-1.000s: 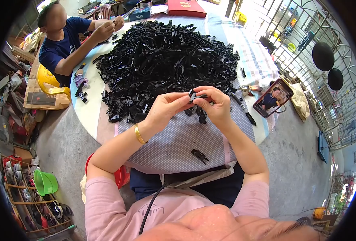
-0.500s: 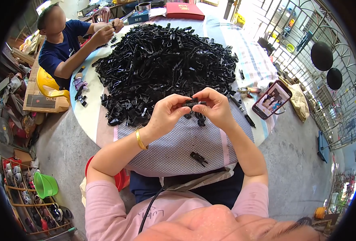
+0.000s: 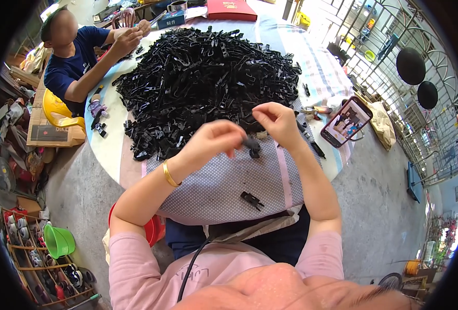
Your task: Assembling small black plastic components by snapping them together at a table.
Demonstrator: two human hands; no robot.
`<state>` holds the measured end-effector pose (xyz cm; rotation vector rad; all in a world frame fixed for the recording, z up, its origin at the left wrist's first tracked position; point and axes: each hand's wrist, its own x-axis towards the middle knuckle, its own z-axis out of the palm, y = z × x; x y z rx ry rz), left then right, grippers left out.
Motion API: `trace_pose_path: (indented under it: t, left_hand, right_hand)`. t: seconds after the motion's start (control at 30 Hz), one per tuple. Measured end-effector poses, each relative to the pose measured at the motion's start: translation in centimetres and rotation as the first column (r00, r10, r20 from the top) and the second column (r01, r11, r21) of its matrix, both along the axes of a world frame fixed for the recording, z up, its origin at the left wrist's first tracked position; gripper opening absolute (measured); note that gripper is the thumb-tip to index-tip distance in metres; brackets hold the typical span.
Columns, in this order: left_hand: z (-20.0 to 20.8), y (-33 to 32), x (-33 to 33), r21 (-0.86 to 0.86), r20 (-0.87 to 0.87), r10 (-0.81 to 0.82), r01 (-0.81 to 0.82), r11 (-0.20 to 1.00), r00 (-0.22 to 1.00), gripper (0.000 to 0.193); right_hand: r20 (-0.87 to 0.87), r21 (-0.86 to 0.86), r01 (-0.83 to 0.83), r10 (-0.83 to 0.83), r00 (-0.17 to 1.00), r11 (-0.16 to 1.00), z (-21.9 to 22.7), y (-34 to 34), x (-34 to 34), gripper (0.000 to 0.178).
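A large heap of black plastic clips (image 3: 203, 77) covers the middle of the round table. My left hand (image 3: 213, 140), with a gold bangle at its wrist, is over the heap's near edge, smeared by motion. At its fingertips is a blurred black clip (image 3: 248, 142), which it seems to pinch. To the right, my right hand (image 3: 280, 123) has thumb and forefinger pressed together above the heap's edge; what is between them, if anything, I cannot make out. A single black clip (image 3: 251, 201) lies near the table's front edge.
Across the table at left, a co-worker (image 3: 79, 62) holds both hands together. A phone (image 3: 347, 121) stands at the right, beside a black marker-like stick (image 3: 314, 143). A red box (image 3: 231, 10) lies at the back. A green bucket (image 3: 59, 241) is at lower left.
My hands, together on a black clip before, have moved apart. My left hand has turned and blurred; my right has risen slightly. The view has shifted a little.
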<state>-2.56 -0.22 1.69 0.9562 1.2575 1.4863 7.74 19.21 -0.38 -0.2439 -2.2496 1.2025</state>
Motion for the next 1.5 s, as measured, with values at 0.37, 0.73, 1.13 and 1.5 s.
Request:
trace_pose_path:
  t: [0.37,0.73,1.13,1.5]
  left_hand:
    - [-0.4,-0.5,1.9,0.066,-0.923,0.009,0.137,0.988,0.385,0.022]
    - [-2.8,1.0,-0.4,0.169,-0.968,0.167,-0.006,0.986,0.187,0.019]
    - [-1.5,1.2,-1.7,0.198,-0.074,0.389,-0.369,0.908,0.918,0.015]
    - [-1.6,1.0,-1.1,0.101,0.092,0.293,-0.302,0.948,0.952,0.035]
  right_hand:
    - [-0.145,0.672,0.212,-0.154,0.977,0.71,-0.4,0.1,-2.6,0.034]
    - [-0.116,0.747,0.248,-0.247,0.962,0.617,1.5,1.2,-7.8,0.011]
    - [-0.184,0.672,0.109,0.022,0.983,0.733,4.0,-5.7,-0.3,0.018]
    - [-0.297,0.496,-0.116,0.293,0.909,0.861,1.7,-5.1,-0.1,0.021]
